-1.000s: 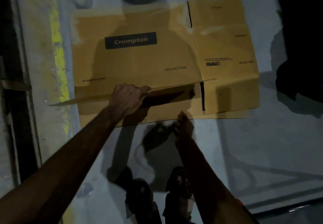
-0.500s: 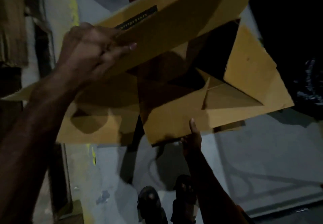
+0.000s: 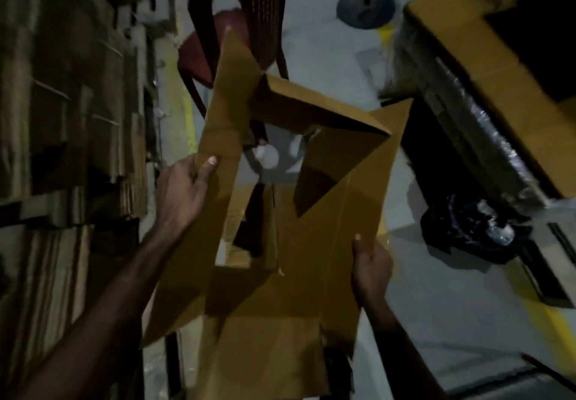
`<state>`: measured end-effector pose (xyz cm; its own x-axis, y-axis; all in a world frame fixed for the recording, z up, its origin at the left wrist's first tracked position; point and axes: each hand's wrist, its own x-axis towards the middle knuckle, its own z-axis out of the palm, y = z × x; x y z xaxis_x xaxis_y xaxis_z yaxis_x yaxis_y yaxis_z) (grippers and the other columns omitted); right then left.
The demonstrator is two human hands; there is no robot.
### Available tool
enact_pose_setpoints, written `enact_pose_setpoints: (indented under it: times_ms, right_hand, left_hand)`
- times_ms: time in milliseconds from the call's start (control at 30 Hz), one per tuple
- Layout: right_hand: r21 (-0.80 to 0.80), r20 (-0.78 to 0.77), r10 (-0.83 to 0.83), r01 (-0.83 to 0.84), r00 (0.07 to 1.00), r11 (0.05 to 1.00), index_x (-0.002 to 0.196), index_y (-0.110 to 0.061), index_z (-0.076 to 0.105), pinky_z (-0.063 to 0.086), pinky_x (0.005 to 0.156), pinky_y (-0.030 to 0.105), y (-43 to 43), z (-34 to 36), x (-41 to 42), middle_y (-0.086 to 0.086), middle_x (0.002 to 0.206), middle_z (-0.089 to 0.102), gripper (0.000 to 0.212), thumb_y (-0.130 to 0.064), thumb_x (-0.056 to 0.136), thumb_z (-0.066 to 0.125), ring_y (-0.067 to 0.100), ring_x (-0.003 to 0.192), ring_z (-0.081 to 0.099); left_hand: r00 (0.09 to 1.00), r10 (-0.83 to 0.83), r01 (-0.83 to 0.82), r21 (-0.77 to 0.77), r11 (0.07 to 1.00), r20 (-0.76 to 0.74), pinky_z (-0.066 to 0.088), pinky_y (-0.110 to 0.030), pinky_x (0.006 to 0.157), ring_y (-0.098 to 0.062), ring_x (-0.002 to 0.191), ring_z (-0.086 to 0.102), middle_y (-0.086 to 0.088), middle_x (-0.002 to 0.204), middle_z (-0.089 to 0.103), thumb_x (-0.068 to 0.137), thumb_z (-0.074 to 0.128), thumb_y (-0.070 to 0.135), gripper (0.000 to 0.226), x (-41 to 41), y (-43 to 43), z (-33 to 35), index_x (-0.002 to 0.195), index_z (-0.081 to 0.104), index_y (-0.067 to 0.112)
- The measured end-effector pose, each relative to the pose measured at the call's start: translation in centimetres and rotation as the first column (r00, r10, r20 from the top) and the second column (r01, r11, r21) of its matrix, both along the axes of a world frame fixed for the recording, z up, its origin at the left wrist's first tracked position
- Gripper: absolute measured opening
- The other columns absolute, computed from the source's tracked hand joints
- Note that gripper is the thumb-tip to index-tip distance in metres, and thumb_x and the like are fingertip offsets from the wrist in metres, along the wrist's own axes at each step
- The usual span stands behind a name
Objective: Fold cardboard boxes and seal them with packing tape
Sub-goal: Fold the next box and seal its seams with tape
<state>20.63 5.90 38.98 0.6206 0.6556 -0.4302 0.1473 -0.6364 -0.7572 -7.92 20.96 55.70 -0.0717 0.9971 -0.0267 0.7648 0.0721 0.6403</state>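
While it hangs in mid-air at the centre of the frame, the cardboard box (image 3: 324,243) is opened into a skewed rectangular tube. It is plain brown inside, and both ends are unsealed, so the grey floor (image 3: 436,306) shows through its middle. Its flaps stick out loose: one long flap rises toward the upper centre, another spreads toward the lower left, and a third hangs at the bottom edge of the frame. Creases run down the right-hand panel. Faint print on the inner left wall is too blurred to read.

The left hand (image 3: 182,190) grasps the left wall at centre left, thumb pressed on the inner face and the other fingers out of sight behind it. The right hand (image 3: 372,270) clutches the right panel's edge at lower right, thumb on the near face and fingers hidden behind the cardboard.

Behind the box, at upper centre, stands a dark red plastic chair (image 3: 249,10). Along the left side rise stacks of flattened cardboard (image 3: 62,119). At upper right lies a film-wrapped carton (image 3: 461,66), with a crumpled black plastic bag (image 3: 467,234) just below it.
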Motion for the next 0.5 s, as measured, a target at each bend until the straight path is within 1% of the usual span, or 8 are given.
enact_pose_setpoints:
  times_ms: [100,167,233,267,333,400,433,500]
  right_hand:
    - [0.024,0.061,0.044,-0.045,0.997,0.999,0.104,-0.014,0.073,0.05,0.07,0.033,-0.5,10.0,1.3,0.004,0.09,0.072,0.05,-0.056,0.1,0.045,0.026,0.079,0.067]
    - [0.035,0.053,0.059,-0.061,0.997,0.998,0.101,-0.016,0.07,0.046,0.064,0.03,-1.1,15.3,2.6,0.003,0.086,0.07,0.048,-0.058,0.1,0.047,0.026,0.077,0.067]
    - [0.033,0.019,0.044,-0.044,0.999,0.998,0.1,-0.014,0.068,0.045,0.06,0.029,-1.9,21.0,3.8,0.003,0.084,0.068,0.041,-0.053,0.102,0.053,0.026,0.076,0.066]
    - [0.044,0.004,0.058,-0.058,0.998,0.997,0.101,-0.014,0.068,0.048,0.061,0.03,-2.4,23.8,4.3,0.003,0.086,0.069,0.036,-0.049,0.103,0.056,0.025,0.077,0.067]
    - [0.087,-0.019,0.099,-0.097,0.995,0.991,0.109,-0.017,0.07,0.057,0.074,0.037,-3.8,29.0,5.3,0.001,0.096,0.073,0.031,-0.045,0.103,0.058,0.022,0.085,0.071]
    - [0.107,0.025,0.131,-0.133,0.991,0.985,0.115,-0.019,0.071,0.06,0.083,0.045,-5.6,33.9,6.1,0.0,0.101,0.074,0.033,-0.046,0.101,0.06,0.021,0.088,0.072]
    - [0.113,0.049,0.152,-0.157,0.987,0.981,0.113,-0.02,0.072,0.06,0.082,0.047,-6.7,36.0,6.4,0.001,0.1,0.075,0.032,-0.047,0.101,0.059,0.021,0.087,0.072]
    - [0.118,0.105,0.179,-0.191,0.978,0.975,0.106,-0.022,0.073,0.061,0.08,0.049,-8.9,40.0,7.1,0.001,0.094,0.075,0.028,-0.046,0.102,0.058,0.022,0.082,0.072]
  left_hand:
    - [1.0,-0.03,0.03,-0.012,0.999,0.003,0.052,-0.037,0.07,-0.026,0.078,0.064,-0.003,0.088,0.065,0.108,0.052,0.038,0.03,0.0,-1.9,7.0,0.104,0.069,0.013]
    - [0.999,-0.022,0.024,-0.034,0.999,0.033,0.054,-0.036,0.073,-0.025,0.081,0.065,-0.005,0.094,0.067,0.108,0.051,0.037,0.036,-0.4,-3.3,11.3,0.116,0.069,0.007]
    - [0.999,-0.027,0.029,-0.056,0.998,0.034,0.052,-0.034,0.071,-0.023,0.078,0.064,-0.004,0.094,0.067,0.108,0.051,0.037,0.038,-0.8,-4.6,15.2,0.117,0.068,0.005]
    - [0.999,-0.031,0.032,-0.062,0.998,0.025,0.049,-0.031,0.065,-0.02,0.074,0.062,-0.003,0.089,0.066,0.108,0.051,0.038,0.035,-0.9,-5.3,17.0,0.111,0.068,0.007]
    - [0.999,-0.03,0.032,-0.044,0.999,0.042,0.037,-0.028,0.055,-0.013,0.065,0.055,0.001,0.074,0.057,0.108,0.051,0.035,0.03,-0.9,-6.8,20.8,0.094,0.061,0.011]
    - [0.998,-0.032,0.034,-0.03,0.999,0.062,0.033,-0.028,0.054,-0.011,0.063,0.05,0.004,0.069,0.052,0.108,0.053,0.029,0.025,-1.0,-8.2,24.6,0.088,0.055,0.013]
    - [0.997,-0.048,0.051,-0.034,0.998,0.066,0.036,-0.029,0.055,-0.013,0.065,0.053,0.002,0.072,0.055,0.108,0.054,0.028,0.022,-1.1,-8.8,26.2,0.09,0.057,0.014]
    - [0.988,-0.089,0.096,-0.048,0.994,0.122,0.051,-0.035,0.062,-0.025,0.073,0.065,-0.008,0.083,0.068,0.107,0.055,0.03,0.021,-1.2,-9.8,30.1,0.096,0.063,0.014]
